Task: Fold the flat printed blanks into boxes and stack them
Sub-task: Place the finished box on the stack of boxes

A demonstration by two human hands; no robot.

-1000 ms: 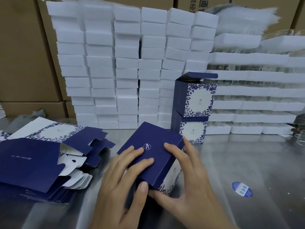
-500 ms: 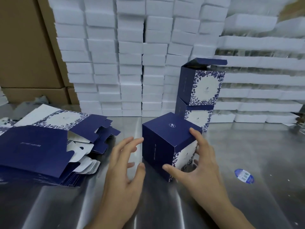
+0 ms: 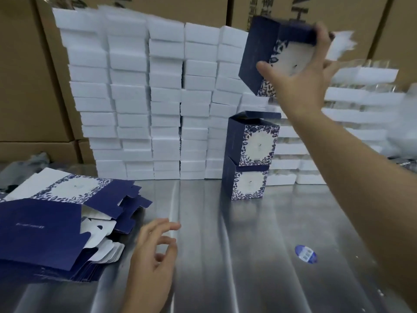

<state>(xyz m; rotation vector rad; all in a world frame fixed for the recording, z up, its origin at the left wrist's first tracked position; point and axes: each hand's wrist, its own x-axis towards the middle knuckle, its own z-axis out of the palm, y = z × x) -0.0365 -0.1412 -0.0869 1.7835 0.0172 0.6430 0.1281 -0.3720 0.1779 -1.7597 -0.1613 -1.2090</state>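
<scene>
Two navy floral cardboard boxes (image 3: 249,154) stacked under right hand (image 3: 302,71), which grips a third box (image 3: 259,53); empty left hand (image 3: 153,256) relaxed beside loads of flat blanks (image 3: 45,222).

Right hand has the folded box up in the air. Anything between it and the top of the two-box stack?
Nothing loose sits in the gap. The folded box in the right hand hangs tilted above the stack. Only the lid flap of the top box lies unshut over its opening; the box would likely land on it.

The left hand (image 3: 153,251) and right hand (image 3: 300,71) are bare, and the right forearm (image 3: 361,166) is uncovered.
</scene>
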